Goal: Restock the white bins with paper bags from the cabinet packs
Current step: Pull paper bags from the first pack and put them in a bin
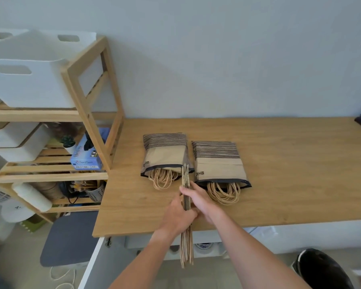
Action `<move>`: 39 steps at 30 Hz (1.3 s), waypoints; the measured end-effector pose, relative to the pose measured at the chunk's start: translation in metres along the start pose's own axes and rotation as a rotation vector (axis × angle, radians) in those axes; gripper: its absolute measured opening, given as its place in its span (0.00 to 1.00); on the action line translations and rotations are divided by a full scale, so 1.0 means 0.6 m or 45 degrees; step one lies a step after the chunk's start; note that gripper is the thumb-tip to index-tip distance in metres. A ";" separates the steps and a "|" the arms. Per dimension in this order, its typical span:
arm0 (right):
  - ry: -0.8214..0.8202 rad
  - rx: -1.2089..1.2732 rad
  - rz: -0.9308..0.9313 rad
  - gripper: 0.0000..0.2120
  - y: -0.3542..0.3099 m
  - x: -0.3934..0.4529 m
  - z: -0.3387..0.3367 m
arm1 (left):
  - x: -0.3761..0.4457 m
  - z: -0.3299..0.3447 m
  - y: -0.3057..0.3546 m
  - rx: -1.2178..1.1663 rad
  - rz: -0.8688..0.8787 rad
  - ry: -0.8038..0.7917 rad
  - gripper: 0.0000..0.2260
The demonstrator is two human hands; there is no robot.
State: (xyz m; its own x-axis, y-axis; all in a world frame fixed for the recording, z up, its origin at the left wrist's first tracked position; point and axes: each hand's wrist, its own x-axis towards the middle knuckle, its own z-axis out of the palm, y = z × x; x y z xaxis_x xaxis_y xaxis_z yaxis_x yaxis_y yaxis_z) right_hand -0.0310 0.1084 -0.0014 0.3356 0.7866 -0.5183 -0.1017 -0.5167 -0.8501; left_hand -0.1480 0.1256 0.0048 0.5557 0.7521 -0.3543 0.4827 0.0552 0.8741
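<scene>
A stack of flat brown paper bags (186,178) stands on edge over the front of the wooden countertop (290,163). My left hand (180,215) and my right hand (198,198) clasp it from either side. Its lower end hangs below the counter edge. Behind my hands lie two opened packs: the left pack (165,151) and the right pack (218,161), both striped, with twisted paper handles spilling out. White bins (29,80) sit on the top level of a wooden shelf unit (88,97) at the left.
Lower shelf levels hold smaller white boxes (19,142), a blue glove box (88,157), a small plant and a metal utensil holder (95,193). A grey mat (69,238) lies on the floor. A dark round object (323,268) sits at bottom right.
</scene>
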 end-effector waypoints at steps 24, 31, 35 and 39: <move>-0.017 0.149 -0.011 0.28 0.020 0.013 -0.004 | 0.014 -0.025 -0.030 -0.326 0.220 0.351 0.21; 0.018 0.174 0.014 0.31 0.024 0.017 -0.011 | 0.022 -0.025 -0.028 -0.232 0.212 0.425 0.16; 0.035 0.180 0.034 0.37 0.029 0.020 -0.011 | 0.016 -0.027 -0.030 -0.194 0.228 0.250 0.28; 0.033 0.196 0.051 0.38 0.030 0.020 -0.011 | 0.016 -0.026 -0.034 -0.180 0.255 0.222 0.32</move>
State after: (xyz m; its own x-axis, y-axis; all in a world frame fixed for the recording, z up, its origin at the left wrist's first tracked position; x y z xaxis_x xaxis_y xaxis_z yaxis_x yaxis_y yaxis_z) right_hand -0.0224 0.1065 -0.0221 0.3521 0.7563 -0.5514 -0.2572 -0.4882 -0.8340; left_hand -0.1627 0.1420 -0.0112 0.4996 0.8582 -0.1182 0.2690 -0.0239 0.9628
